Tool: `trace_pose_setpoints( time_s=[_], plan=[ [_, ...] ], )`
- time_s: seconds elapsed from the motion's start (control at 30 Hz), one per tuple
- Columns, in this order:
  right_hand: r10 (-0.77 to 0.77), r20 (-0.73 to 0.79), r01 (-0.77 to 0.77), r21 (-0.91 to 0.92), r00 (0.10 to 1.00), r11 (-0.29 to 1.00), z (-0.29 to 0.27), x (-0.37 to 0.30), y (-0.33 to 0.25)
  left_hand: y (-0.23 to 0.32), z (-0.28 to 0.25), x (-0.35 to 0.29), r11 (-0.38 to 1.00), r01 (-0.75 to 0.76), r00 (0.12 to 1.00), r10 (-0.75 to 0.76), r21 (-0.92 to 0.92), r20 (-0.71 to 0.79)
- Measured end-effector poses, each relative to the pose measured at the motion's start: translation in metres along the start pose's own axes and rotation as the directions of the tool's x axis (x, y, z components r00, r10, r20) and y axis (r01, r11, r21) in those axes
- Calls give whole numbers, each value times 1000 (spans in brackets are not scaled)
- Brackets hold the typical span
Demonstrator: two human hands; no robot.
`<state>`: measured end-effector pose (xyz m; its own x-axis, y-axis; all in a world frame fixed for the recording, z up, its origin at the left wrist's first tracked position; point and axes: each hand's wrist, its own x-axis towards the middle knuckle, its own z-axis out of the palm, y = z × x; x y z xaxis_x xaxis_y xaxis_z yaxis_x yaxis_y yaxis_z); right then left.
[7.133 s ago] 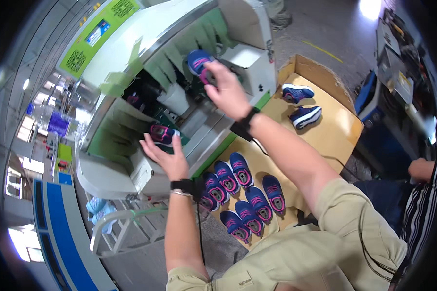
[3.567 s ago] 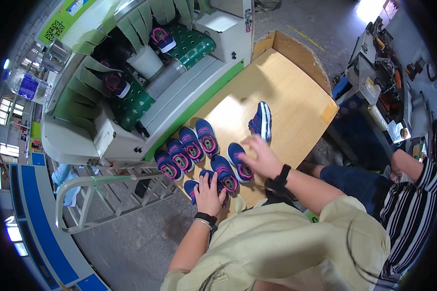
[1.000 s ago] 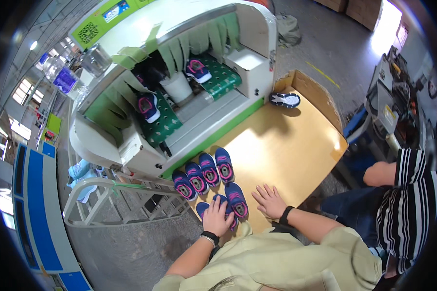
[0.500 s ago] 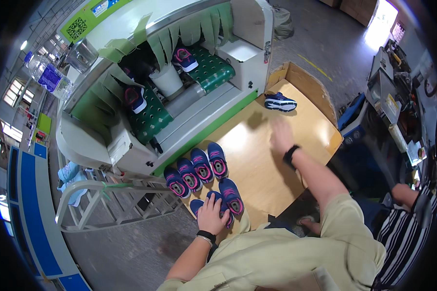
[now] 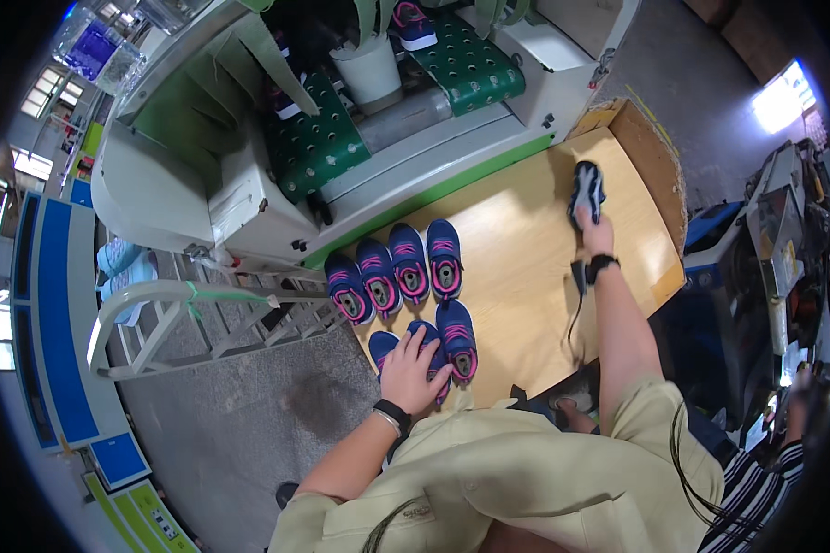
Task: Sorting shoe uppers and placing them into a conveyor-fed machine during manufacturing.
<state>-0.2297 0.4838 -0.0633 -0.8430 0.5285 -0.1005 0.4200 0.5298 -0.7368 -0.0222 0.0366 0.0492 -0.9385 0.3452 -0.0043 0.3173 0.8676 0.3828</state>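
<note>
At the table's right side, my right hand (image 5: 597, 238) is closed on the near end of a navy sneaker (image 5: 585, 187) with a pale sole, its length pointing away from me. My left hand (image 5: 412, 373) lies spread over a navy and pink sneaker (image 5: 440, 392) at the table's near left edge, covering much of it. One sneaker (image 5: 384, 347) shows just left of those fingers, another (image 5: 457, 339) stands just right. Beyond them several matching sneakers (image 5: 406, 261) stand upright in a row, toes away from me.
Behind the wooden table (image 5: 526, 267) stands a machine with a perforated green conveyor belt (image 5: 475, 69) and hanging strips; sneakers are inside. A cardboard wall (image 5: 650, 166) edges the table's right end. A metal rack (image 5: 221, 323) stands left. A person's striped sleeve (image 5: 752, 498) shows at lower right.
My right hand has reached the lone sneaker and taken hold of it; the sneaker has turned to point away from me. My left hand stays on its sneaker. The view has shifted.
</note>
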Motion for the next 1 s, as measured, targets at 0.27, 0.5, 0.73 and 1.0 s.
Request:
trace_pose_setpoints(
  time_s=[0.27, 0.5, 0.73, 1.0],
  plan=[
    [-818, 432, 676, 474, 380, 565, 16, -198, -162, -18, -60, 56, 33, 251, 930, -287, -967, 232],
    [-608, 361, 497, 358, 707, 791, 84, -212, -182, -7, -159, 101, 3, -45, 910, -412, -999, -42],
    [-617, 418, 542, 296, 667, 786, 127, -231, -170, -95, -189, 224, 931, -13, 569, -294, -366, -768],
    [-442, 133, 282, 602, 887, 747, 37, -179, -222, -65, -141, 166, 902, -110, 681, -237, -417, -693]
  ],
)
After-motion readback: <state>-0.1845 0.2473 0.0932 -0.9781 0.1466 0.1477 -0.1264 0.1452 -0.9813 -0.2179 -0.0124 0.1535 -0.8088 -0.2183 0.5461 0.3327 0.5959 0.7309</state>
